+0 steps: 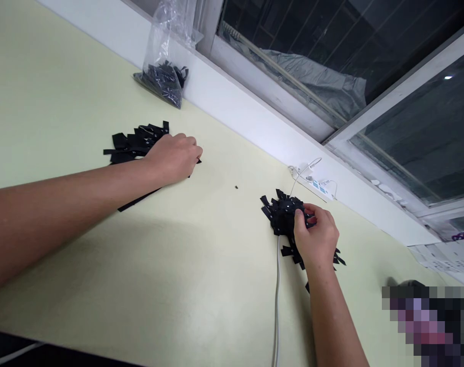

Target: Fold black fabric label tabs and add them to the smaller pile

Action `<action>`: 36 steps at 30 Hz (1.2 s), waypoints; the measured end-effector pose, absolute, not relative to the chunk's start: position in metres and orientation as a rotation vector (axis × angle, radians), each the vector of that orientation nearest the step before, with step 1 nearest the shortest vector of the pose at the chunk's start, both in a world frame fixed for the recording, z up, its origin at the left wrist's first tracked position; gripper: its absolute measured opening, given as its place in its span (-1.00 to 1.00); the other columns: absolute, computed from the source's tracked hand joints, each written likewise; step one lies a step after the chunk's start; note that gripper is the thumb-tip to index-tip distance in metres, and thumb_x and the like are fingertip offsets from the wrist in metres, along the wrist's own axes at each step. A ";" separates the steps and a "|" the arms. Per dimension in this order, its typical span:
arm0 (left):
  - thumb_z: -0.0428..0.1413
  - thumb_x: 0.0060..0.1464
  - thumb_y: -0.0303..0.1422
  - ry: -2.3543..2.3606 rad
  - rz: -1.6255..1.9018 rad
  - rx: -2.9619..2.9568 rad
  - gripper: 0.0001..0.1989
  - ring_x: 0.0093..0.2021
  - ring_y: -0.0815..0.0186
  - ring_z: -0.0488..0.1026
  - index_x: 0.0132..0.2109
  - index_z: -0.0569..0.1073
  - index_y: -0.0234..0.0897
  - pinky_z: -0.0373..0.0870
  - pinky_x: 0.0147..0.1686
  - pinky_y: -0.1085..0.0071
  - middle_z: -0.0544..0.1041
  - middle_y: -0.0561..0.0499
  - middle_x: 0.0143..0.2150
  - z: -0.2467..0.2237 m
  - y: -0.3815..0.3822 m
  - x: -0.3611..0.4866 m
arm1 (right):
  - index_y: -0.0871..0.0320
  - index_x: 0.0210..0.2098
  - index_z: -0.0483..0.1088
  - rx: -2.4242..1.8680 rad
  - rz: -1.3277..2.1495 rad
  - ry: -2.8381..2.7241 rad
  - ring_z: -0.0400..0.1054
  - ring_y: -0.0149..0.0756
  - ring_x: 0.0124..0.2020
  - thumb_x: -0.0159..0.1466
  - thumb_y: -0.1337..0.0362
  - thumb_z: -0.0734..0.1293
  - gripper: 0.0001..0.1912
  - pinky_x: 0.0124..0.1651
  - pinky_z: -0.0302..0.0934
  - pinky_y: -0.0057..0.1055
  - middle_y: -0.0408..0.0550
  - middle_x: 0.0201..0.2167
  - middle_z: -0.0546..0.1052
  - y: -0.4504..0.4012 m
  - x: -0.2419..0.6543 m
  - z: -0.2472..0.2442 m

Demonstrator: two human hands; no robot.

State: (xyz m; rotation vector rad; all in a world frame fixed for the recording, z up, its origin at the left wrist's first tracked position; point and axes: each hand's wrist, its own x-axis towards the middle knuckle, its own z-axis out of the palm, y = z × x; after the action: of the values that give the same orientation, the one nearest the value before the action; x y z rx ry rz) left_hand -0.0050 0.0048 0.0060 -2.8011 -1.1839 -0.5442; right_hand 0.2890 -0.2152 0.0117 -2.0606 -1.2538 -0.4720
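Note:
Two heaps of short black fabric strips, some with small white marks, lie on the pale table. My left hand rests at the right side of the left heap, its fingers curled down and closed. Dark strip ends poke out past its fingertips, though most of what lies under the palm is hidden. At the right heap, my right hand has thumb and fingers closed on black strips at the heap's edge. More strips stick out below and behind that hand.
A clear plastic bag of black strips stands against the white ledge. A white cable runs under the right heap towards a power strip. One tiny dark scrap lies between the heaps. Windows are behind; a blurred patch covers the lower right.

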 end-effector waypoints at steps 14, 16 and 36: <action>-0.16 0.44 -0.35 -0.309 -0.721 -3.064 -0.71 -0.35 0.28 0.42 -0.13 0.43 -0.29 0.22 -0.35 0.36 0.52 -0.06 -0.29 0.011 -0.073 0.029 | 0.07 0.07 0.43 -1.540 0.362 -1.500 0.43 -0.22 -0.21 0.37 0.11 0.34 -0.68 -0.30 0.32 -0.31 0.06 -0.06 0.57 -0.217 0.227 0.014; -0.14 0.40 -0.43 -0.191 -0.733 -3.115 -0.76 -0.39 0.30 0.39 -0.15 0.42 -0.31 0.19 -0.41 0.36 0.51 -0.04 -0.32 0.002 -0.082 0.033 | 0.06 -0.01 0.48 -1.534 0.572 -1.559 0.42 -0.24 -0.26 0.32 0.09 0.40 -0.70 -0.34 0.30 -0.34 0.02 -0.12 0.58 -0.215 0.214 0.009; -0.09 0.38 -0.30 -0.562 -0.785 -3.666 -0.78 -0.39 0.33 0.38 -0.17 0.41 -0.26 0.19 -0.36 0.39 0.54 0.01 -0.30 -0.002 -0.088 0.034 | 0.09 -0.24 0.42 -1.586 0.869 -1.441 0.22 -0.37 -0.42 0.38 0.04 0.33 -0.75 -0.37 0.13 -0.42 -0.17 -0.41 0.40 -0.207 0.228 -0.008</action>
State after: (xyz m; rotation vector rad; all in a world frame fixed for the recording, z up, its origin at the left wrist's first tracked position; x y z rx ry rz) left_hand 0.0336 -0.0876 -0.0023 -3.6660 -0.5620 -0.7847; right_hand 0.2280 -0.2069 -0.0079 -1.5859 -1.4407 0.8687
